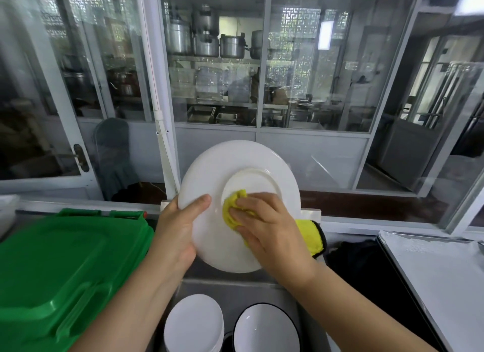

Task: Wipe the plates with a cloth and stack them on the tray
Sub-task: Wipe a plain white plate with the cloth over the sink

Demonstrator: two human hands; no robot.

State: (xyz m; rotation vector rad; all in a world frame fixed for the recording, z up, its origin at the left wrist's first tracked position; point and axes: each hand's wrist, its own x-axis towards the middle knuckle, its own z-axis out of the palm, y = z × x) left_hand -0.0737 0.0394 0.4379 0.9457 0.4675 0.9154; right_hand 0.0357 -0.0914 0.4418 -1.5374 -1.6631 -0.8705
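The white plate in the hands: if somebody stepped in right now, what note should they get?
Left hand grips the round white plate by its rim, underside facing the person. Right hand presses the yellow cloth on its base ring. More white plates and a black-rimmed bowl wait below. Metal tray at right holds nothing visible. Left: finish wiping, stack.

- The left hand (180,228) grips the rim of a white plate (251,165), held tilted with its underside facing the camera; the thumb lies across the back
- The right hand (264,225) presses a yellow cloth (235,207) against the plate's foot ring; a dark-edged end of the cloth hangs out to the right
- Below, a stack of white plates (193,323) sits beside a black-rimmed bowl (265,330); a green lid (65,267) lies left; a metal tray (442,270) lies right
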